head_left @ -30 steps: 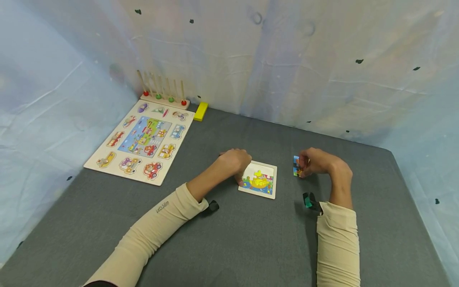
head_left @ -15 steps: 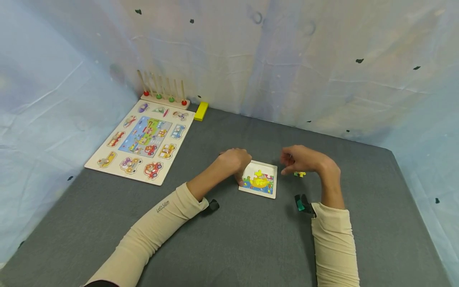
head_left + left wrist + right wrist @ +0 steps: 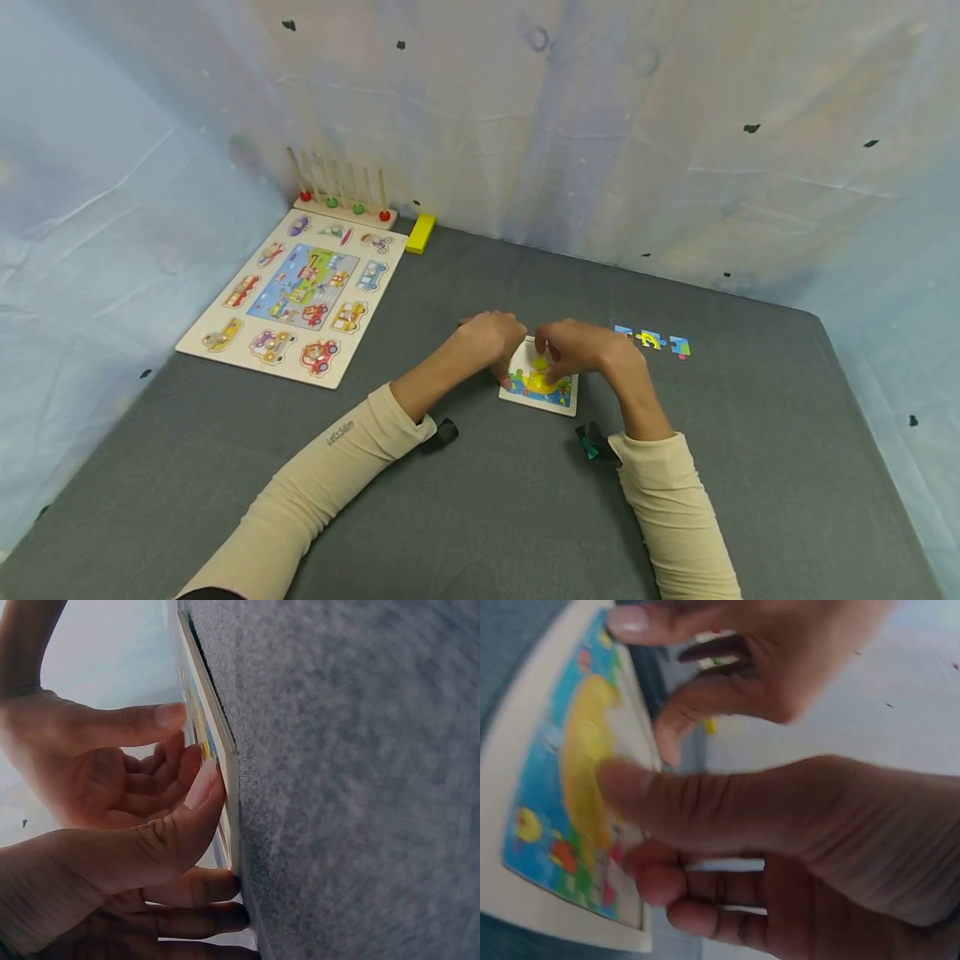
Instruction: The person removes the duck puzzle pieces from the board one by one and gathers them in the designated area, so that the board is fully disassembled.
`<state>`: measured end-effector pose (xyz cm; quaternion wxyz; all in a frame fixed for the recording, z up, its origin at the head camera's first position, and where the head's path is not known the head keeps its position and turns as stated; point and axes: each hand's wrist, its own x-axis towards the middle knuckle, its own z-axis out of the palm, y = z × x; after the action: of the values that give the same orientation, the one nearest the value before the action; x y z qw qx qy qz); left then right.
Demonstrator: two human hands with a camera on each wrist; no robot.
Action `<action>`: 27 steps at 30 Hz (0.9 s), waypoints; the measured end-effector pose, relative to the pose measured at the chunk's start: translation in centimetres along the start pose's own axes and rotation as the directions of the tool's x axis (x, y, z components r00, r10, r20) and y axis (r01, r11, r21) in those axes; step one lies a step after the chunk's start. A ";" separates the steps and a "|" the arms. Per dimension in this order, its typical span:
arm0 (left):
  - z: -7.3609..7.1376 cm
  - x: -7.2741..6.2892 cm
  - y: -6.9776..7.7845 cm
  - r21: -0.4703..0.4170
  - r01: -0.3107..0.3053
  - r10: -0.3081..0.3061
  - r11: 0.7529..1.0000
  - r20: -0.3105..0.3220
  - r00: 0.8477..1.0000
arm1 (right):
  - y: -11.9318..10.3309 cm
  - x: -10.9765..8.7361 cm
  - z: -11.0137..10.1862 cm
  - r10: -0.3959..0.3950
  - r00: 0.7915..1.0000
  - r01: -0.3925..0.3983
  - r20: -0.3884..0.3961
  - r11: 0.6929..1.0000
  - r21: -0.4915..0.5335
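The small tray looks like pale wood, matt and smooth along its edge; the picture in it has a smooth printed surface. The table wears grey cloth, matt and slightly fuzzy. Pale wood also seems to make up the large board and the peg stand, whose beads look smooth. Sleeves are matt, wrinkled fabric; the backdrop is creased sheeting, cloth or plastic unclear.

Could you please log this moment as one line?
left hand holds puzzle frame; right hand over it, contact unclear; loose pieces right of frame
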<state>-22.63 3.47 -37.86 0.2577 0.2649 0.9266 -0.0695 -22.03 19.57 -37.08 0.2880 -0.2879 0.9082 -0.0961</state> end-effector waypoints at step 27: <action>0.1 0.0 0.0 -0.006 0.012 -0.012 1.000 0.006 1.000 | -0.3 0.8 0.4 -0.028 0.999 0.027 -0.036 0.999 -0.030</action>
<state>-22.58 3.47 -37.99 0.2608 0.2585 0.9276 -0.0691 -22.21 18.87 -37.73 0.2659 -0.3027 0.9106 -0.0919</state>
